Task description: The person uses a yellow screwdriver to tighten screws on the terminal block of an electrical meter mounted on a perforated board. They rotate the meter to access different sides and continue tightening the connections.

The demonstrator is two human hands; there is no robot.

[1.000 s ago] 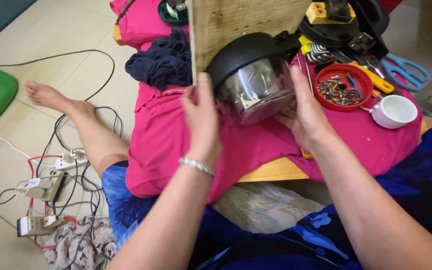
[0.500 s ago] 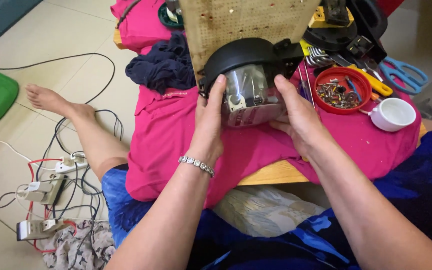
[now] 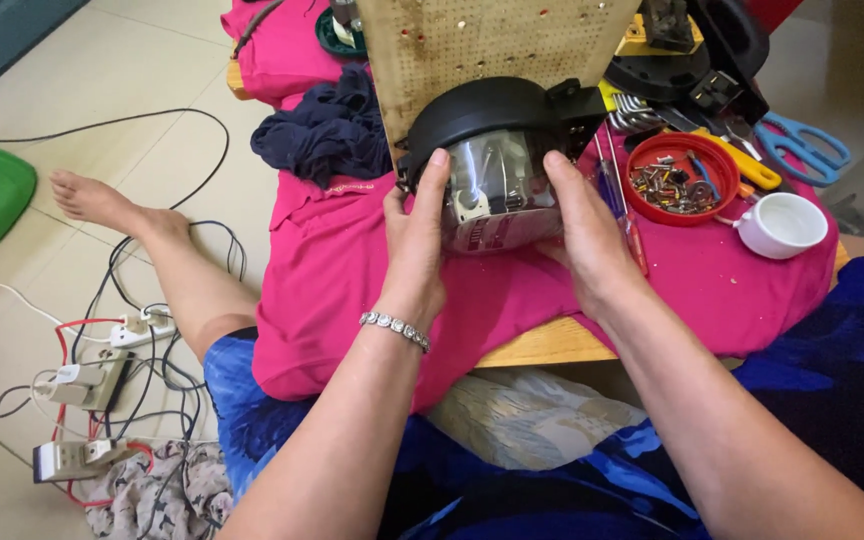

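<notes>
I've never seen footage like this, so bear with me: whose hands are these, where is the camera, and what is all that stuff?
The camera sits on a person's head and looks down at their own two bare hands. The left hand and right hand hold a black, dome-shaped housing with a clear front between them, above a pink cloth on a low wooden table. To the right lie a red dish of screws, a white cup and blue-handled scissors. Behind stands a perforated board.

Black headlamp housing (image 3: 492,115), pink cloth (image 3: 352,270), red tray (image 3: 642,160), white cup (image 3: 782,225), blue floral dress (image 3: 282,420)
</notes>
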